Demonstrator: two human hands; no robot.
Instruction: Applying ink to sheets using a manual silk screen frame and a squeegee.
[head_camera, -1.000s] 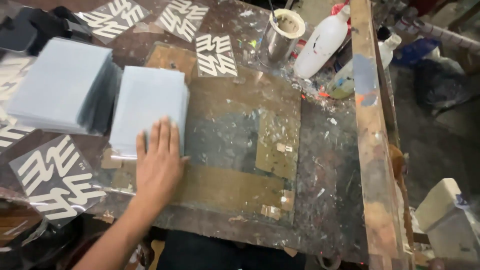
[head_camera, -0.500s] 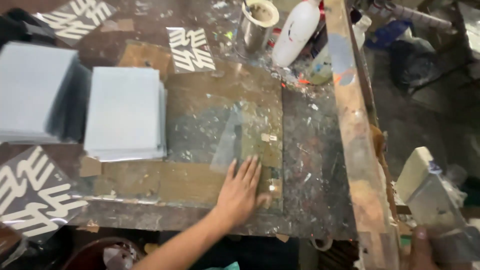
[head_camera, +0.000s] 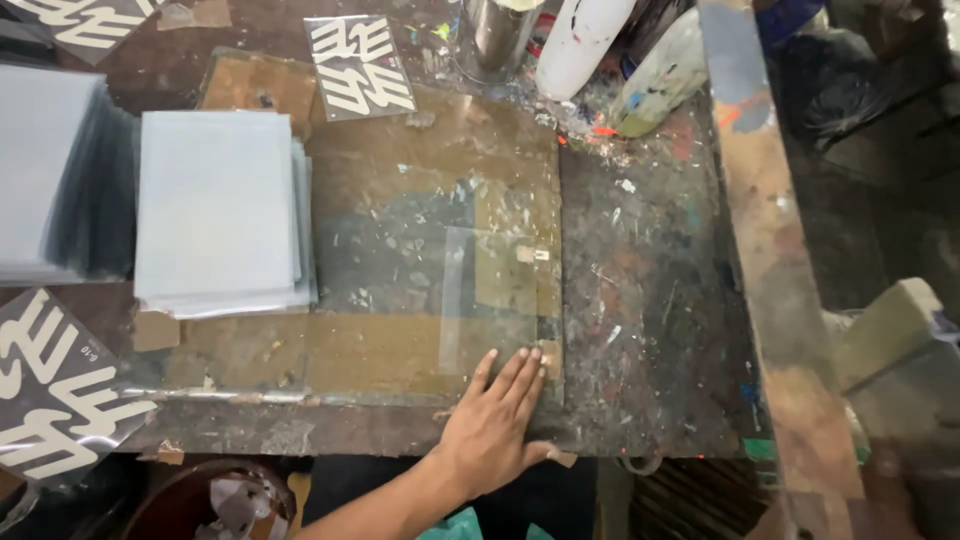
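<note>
Your left hand (head_camera: 495, 425) has slid from the pale sheet stack (head_camera: 222, 208) to lie flat, fingers spread, holding nothing, on the clear sheet's (head_camera: 495, 300) corner.

one bare grip (head_camera: 492, 432) and forearm, no sleeve, glove, ring or watch
</note>
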